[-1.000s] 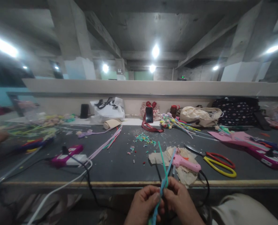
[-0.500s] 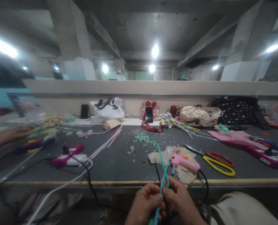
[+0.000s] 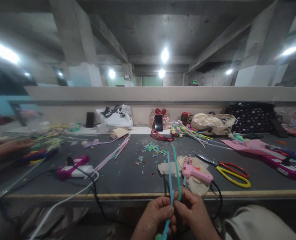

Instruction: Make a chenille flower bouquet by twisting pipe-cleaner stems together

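The left hand (image 3: 154,217) and the right hand (image 3: 192,213) are held close together at the bottom of the view, just below the near edge of the surface (image 3: 63,196). Both are closed. The left hand's fingertips are pinched on a blue pipe cleaner (image 3: 169,173), and a green pipe cleaner (image 3: 177,170) is gripped at its curled lower end by the right hand. The two stems rise side by side from between the hands, nearly upright, and the blue one also hangs down below the left hand.

Just beyond the hands, a pink glue gun (image 3: 194,173) is seen lying on crumpled paper (image 3: 165,167), with its black cord trailing off the edge. Yellow-and-red scissors (image 3: 231,174) lie to its right. Coloured scraps (image 3: 154,148) are scattered farther back. To the left, a magenta glue gun (image 3: 71,166) rests among cables. Another person's hand (image 3: 15,146) is seen at the far left.
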Tool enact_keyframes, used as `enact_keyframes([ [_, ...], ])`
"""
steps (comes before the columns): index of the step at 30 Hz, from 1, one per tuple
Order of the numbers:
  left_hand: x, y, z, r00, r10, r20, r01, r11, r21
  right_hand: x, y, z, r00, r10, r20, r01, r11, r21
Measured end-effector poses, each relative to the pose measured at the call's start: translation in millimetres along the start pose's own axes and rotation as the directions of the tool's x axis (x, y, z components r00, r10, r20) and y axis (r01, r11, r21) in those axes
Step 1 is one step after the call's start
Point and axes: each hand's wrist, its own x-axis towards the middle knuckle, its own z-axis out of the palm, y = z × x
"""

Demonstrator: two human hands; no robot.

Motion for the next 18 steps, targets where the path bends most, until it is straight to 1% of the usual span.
enact_keyframes([
  [3, 0.5, 0.9, 0.6, 1.000, -0.012, -0.013, 0.012, 1.000, -0.007, 0.4, 0.8, -0.5, 0.999, -0.033, -0.032, 0.032, 0.999, -0.043],
  [5, 0.3, 2.0, 2.5, 1.000, -0.020, -0.023, 0.019, 1.000, -0.007, 1.4, 0.1, -1.2, 0.999, -0.032, -0.030, 0.031, 0.998, -0.046],
  [7, -0.6, 2.8, 4.4, 0.999, -0.015, -0.047, 0.015, 1.000, 0.003, 2.1, -1.2, -1.8, 1.000, -0.028, -0.007, 0.027, 0.999, -0.033],
  [10, -1.2, 2.1, 5.3, 0.993, 0.018, -0.119, -0.015, 1.000, 0.023, 1.9, -2.0, -1.9, 0.999, -0.016, 0.037, 0.016, 1.000, 0.006],
  [12, 1.0, -0.3, 4.2, 0.988, 0.047, -0.150, -0.041, 0.998, 0.046, 1.3, -0.3, -0.9, 0.998, 0.013, 0.054, -0.016, 0.999, 0.041],
  [14, 5.8, -3.9, 2.5, 0.985, 0.088, -0.151, -0.079, 0.995, 0.063, 1.0, 2.9, 0.8, 0.996, 0.073, 0.054, -0.077, 0.993, 0.087],
  [18, 15.4, -11.1, 1.8, 0.974, 0.170, -0.148, -0.172, 0.985, 0.004, 2.6, 8.5, 4.9, 0.981, 0.186, 0.051, -0.193, 0.956, 0.222],
])
